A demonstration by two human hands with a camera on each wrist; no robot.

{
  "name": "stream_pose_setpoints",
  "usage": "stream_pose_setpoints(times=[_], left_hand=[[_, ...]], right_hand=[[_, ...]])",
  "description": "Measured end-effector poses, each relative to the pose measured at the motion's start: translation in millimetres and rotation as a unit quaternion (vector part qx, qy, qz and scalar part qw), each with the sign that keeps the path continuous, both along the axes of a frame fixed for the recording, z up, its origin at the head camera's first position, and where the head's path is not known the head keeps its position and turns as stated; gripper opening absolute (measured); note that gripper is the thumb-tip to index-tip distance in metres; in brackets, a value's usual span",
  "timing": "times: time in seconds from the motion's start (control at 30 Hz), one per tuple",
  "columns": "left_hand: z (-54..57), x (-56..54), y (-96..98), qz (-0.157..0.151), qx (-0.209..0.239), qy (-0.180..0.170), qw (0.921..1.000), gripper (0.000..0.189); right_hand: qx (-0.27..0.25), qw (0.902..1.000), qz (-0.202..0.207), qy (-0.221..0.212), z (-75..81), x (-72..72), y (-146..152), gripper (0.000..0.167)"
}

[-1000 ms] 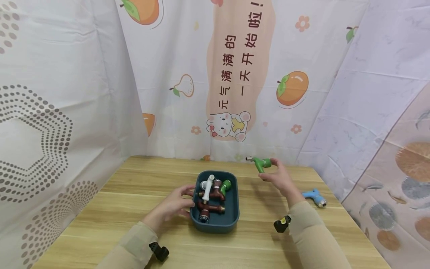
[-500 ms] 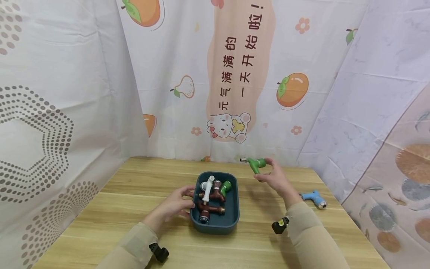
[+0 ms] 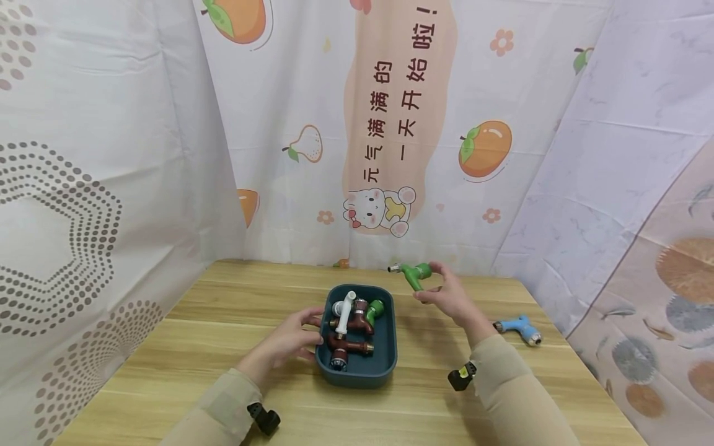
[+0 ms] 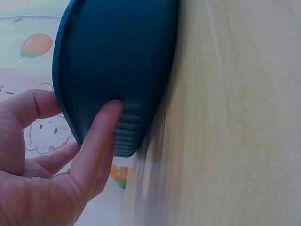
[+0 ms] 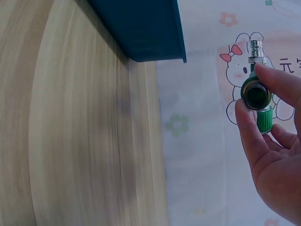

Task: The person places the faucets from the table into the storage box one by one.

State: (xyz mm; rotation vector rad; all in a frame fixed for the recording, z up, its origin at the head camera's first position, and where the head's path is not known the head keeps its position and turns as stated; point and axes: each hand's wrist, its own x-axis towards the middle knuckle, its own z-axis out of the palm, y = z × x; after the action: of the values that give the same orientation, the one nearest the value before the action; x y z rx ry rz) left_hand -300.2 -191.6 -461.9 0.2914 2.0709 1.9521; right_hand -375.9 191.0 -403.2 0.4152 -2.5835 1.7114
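In the head view, my right hand (image 3: 449,298) holds a green plastic tap (image 3: 415,274) with a silver nozzle above the table, right of the bin. The right wrist view shows the green tap (image 5: 265,118) pinched between thumb and fingers, its round opening facing the camera. My left hand (image 3: 292,336) grips the left wall of a dark blue-green bin (image 3: 357,379). From the left wrist view, a digit presses the outer wall of the bin (image 4: 117,56) while other fingertips meet its rim. Inside lie a white tap (image 3: 346,314), two brown taps (image 3: 357,345) and another green tap (image 3: 375,308).
A light blue tap (image 3: 523,328) lies on the wooden table (image 3: 223,310) at the right, beside my right forearm. Printed curtains (image 3: 295,204) hang behind the table and on both sides.
My right hand has moved left with the green tap, closer to the bin. The left hand and the bin have stayed in place.
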Motion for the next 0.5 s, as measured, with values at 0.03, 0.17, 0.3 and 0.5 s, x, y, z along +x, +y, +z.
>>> stream_pose_setpoints(times=[0.03, 0.17, 0.3, 0.5], left_hand=[[0.0, 0.1, 0.0, 0.000, 0.000, 0.000, 1.0000, 0.076], [-0.1, 0.2, 0.0, 0.000, 0.001, -0.001, 1.0000, 0.076], [-0.2, 0.4, -0.1, 0.002, -0.001, 0.000, 1.0000, 0.077], [-0.2, -0.3, -0.4, 0.002, -0.001, -0.001, 1.0000, 0.077]], right_hand=[[-0.001, 1.0000, 0.003, 0.001, 0.0, 0.5, -1, 0.094], [-0.007, 0.9999, 0.015, -0.002, -0.9, 2.8, -5, 0.094], [-0.011, 0.9995, 0.028, -0.005, -1.1, 5.1, -9, 0.094], [-0.006, 0.9990, 0.044, 0.000, -0.6, 7.7, -16, 0.092]])
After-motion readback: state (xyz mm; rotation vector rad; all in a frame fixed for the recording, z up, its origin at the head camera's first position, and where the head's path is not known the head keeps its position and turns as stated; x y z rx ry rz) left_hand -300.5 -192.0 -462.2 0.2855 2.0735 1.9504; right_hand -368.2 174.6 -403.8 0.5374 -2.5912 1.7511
